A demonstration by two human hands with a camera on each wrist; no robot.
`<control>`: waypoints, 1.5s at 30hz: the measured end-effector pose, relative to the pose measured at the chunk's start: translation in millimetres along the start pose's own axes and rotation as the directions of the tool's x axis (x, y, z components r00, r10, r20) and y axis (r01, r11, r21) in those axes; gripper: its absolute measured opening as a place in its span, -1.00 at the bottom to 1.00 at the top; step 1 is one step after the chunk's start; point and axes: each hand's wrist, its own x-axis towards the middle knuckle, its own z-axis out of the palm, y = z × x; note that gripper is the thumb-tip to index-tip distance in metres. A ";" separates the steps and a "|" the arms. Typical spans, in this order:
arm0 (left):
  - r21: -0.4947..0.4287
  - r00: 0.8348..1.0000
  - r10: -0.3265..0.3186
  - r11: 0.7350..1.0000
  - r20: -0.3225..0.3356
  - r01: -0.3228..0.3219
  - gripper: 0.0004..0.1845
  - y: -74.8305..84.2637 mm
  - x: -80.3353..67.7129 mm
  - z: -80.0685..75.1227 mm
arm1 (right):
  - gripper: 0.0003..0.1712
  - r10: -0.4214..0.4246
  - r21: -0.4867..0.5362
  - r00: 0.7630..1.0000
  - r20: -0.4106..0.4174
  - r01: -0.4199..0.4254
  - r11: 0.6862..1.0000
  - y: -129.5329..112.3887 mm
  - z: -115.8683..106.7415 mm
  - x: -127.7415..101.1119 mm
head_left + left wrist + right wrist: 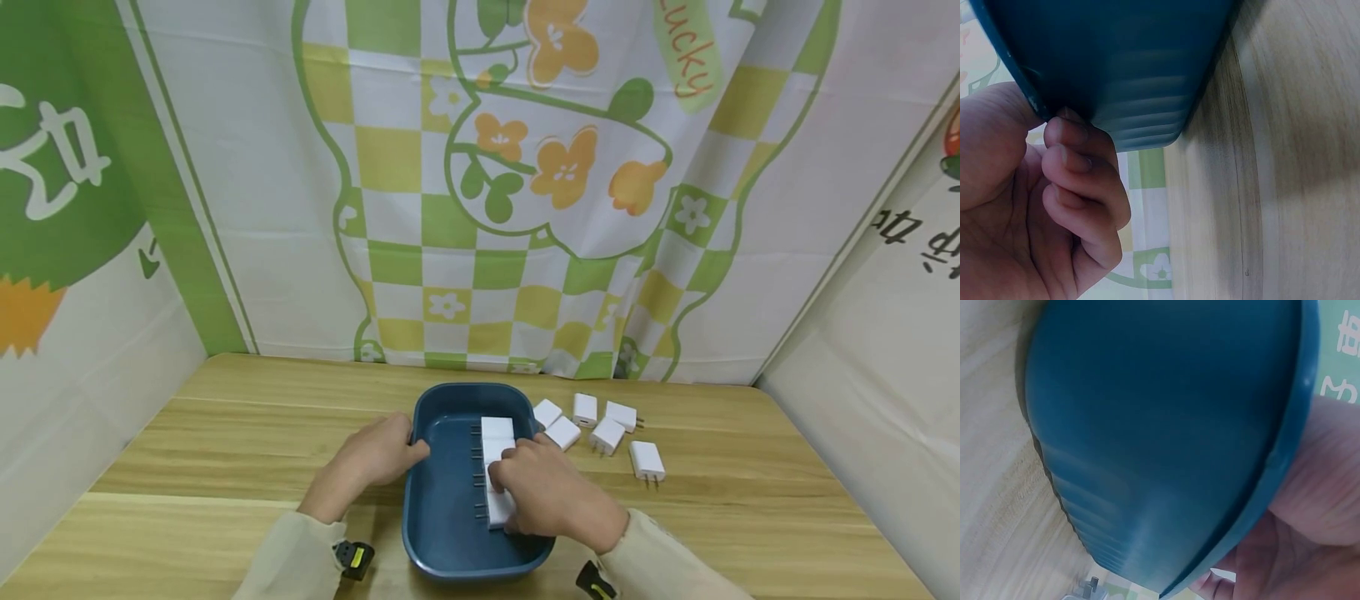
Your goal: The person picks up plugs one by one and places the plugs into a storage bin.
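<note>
A deep blue plastic basin (442, 533) stands on the table. My left hand (380, 450) pinches its left rim, thumb inside and curled fingers outside, as the left wrist view shows with the hand (1072, 187) at the rim. Inside, along the right side, several white plug chargers (497, 429) form a row with their metal prongs pointing left. My right hand (543, 487) reaches over the right rim and grips a white charger (498, 508) near the row's front end. The basin wall (1160, 425) hides most of those fingertips in the right wrist view.
Several loose white chargers (606, 435) lie on the table right of the basin, one (647, 460) apart from the rest. The wooden table (247, 433) reaches back to a patterned curtain (450, 275), with more cloth at both sides.
</note>
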 end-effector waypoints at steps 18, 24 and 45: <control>-0.004 1.000 0.007 1.000 0.002 -0.007 -0.57 0.6 -0.5 0.1 | -0.60 0.005 0.009 1.000 -0.011 -0.005 1.000 2.3 3.7 0.3; -0.001 1.000 0.004 1.000 0.006 -0.004 -0.57 1.3 -0.1 -0.7 | -0.57 0.000 0.046 1.000 -0.021 0.001 0.999 3.2 -1.5 -4.6; 0.009 1.000 -0.013 1.000 0.009 0.013 -0.57 2.0 -0.9 -1.3 | -0.66 0.109 0.250 0.968 -0.224 -0.051 0.967 12.4 -12.5 -38.1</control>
